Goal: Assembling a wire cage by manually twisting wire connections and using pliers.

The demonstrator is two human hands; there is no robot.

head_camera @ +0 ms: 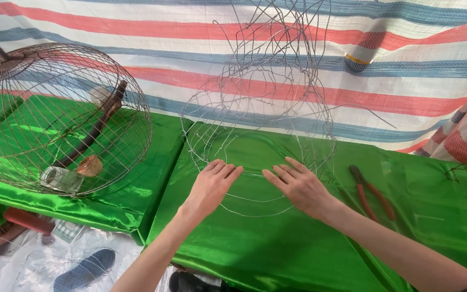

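Note:
A half-built wire cage frame (260, 103) stands on the green satin cloth (277, 243), its loose wire ends sticking up at the top. My left hand (212, 184) lies flat, fingers together, on the frame's lower wire ring. Beside it, my right hand (298, 184) also presses palm down on the ring's wires. Neither hand grips anything.
A finished domed wire birdcage (55, 119) with a wooden perch and small cups lies tilted at the left. Red-handled pliers (371, 192) rest on the cloth to the right of my right hand. A striped tarp (406, 65) hangs behind. A shoe (85, 269) lies on the floor below.

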